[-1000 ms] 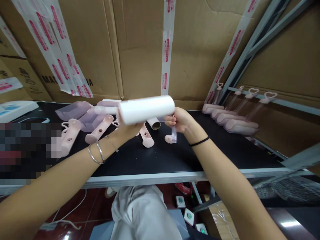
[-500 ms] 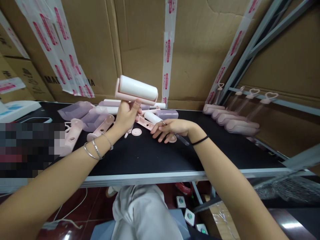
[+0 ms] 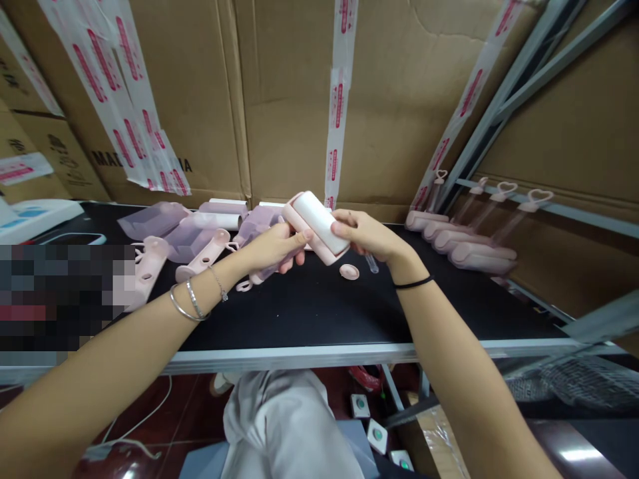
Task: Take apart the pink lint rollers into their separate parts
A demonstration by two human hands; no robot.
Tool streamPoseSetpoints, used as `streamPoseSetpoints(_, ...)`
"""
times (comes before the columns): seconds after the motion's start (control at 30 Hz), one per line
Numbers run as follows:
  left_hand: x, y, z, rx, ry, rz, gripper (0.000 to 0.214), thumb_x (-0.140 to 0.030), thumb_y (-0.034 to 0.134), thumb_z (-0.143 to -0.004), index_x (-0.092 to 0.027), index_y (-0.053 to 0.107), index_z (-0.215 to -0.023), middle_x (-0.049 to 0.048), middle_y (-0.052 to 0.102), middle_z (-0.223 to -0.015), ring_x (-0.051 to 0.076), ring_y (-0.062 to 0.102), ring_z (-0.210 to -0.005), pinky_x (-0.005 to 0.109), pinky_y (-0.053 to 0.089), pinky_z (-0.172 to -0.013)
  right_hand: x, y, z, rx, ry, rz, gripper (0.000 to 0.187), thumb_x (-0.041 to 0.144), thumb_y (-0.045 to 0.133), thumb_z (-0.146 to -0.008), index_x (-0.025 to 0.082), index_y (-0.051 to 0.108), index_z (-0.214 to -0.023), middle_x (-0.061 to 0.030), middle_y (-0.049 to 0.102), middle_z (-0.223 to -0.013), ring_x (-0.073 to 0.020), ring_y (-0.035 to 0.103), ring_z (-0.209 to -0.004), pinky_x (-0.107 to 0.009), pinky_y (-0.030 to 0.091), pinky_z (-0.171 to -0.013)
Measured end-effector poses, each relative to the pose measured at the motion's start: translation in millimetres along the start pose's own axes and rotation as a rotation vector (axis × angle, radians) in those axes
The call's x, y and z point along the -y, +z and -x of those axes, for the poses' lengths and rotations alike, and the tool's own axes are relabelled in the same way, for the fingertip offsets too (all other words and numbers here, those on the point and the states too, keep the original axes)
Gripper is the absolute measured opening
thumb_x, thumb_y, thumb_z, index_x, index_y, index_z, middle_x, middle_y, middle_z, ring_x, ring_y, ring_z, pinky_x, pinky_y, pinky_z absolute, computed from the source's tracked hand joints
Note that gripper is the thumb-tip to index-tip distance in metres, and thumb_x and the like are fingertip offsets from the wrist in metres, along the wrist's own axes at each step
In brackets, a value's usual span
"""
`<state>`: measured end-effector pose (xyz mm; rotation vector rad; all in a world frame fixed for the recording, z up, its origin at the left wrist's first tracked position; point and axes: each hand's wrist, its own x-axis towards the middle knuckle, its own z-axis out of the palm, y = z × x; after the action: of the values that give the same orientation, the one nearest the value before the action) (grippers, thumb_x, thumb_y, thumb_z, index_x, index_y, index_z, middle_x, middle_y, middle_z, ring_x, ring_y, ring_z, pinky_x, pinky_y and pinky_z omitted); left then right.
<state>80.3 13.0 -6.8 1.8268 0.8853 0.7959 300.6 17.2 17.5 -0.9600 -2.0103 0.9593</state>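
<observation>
A lint roller (image 3: 319, 225), a white roll in a pale pink frame, is held tilted above the table between both hands. My left hand (image 3: 279, 247) grips the pink frame from the left, thumb on its lower side. Closed on the right end of the roller, my right hand (image 3: 367, 233) presses its thumb against the white roll. A clear handle rod (image 3: 372, 263) pokes out below the right hand; its upper part is hidden. Just under the roller, a small round pink cap (image 3: 349, 271) lies on the black table (image 3: 309, 319).
Pink frames (image 3: 204, 255), translucent purple covers (image 3: 187, 238) and white rolls (image 3: 219, 219) lie at the left and back. Several lint rollers with heart-topped clear handles (image 3: 484, 256) stand in a row at right. A cardboard wall (image 3: 284, 100) rises behind; a metal rack post (image 3: 519, 73) is at right.
My left hand has lowered the lint roller and moved it right, turning it steeper. My right hand has risen from the table and taken hold of the roller's right end.
</observation>
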Motion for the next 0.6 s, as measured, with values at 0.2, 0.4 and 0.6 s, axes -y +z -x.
streamPoseSetpoints(0.2, -0.5, 1.4, 1.2, 0.167, -0.169, -0.077, 0.049, -0.064, 0.057, -0.081, -0.016, 0.062, -0.090, 0.0075, 0.070, -0.071, 0.012, 0.058, -0.043, 0.019, 0.038, -0.034, 4.1, -16.7, 9.4, 0.323, 0.147, 0.225, 0.038, 0.047, 0.079, -0.065, 0.016, 0.071, -0.086, -0.0011, 0.068, -0.076, -0.0129, 0.055, -0.064, -0.022, 0.041, -0.052)
streamPoseSetpoints(0.4, 8.6, -11.1, -3.4, 0.031, -0.343, -0.199, 0.038, -0.056, 0.057, -0.080, -0.018, 0.061, -0.083, 0.0059, 0.070, -0.065, 0.016, 0.060, -0.043, 0.023, 0.044, -0.037, -14.7, -56.6, 21.3, 0.341, 0.310, 0.178, 0.032, 0.031, 0.084, -0.055, 0.018, 0.072, -0.082, -0.0007, 0.071, -0.081, -0.0176, 0.062, -0.074, -0.026, 0.048, -0.066)
streamPoseSetpoints(0.6, 28.2, -30.3, -13.0, -0.167, -0.073, -0.690, 0.031, -0.044, 0.053, -0.081, -0.019, 0.065, -0.067, 0.0055, 0.070, -0.068, 0.016, 0.060, -0.054, 0.023, 0.042, -0.049, -33.7, -36.7, 4.8, 0.070, 0.233, 0.026, 0.042, 0.031, 0.079, -0.062, 0.016, 0.062, -0.098, -0.0005, 0.064, -0.083, -0.0063, 0.045, -0.053, -0.018, 0.027, -0.040)
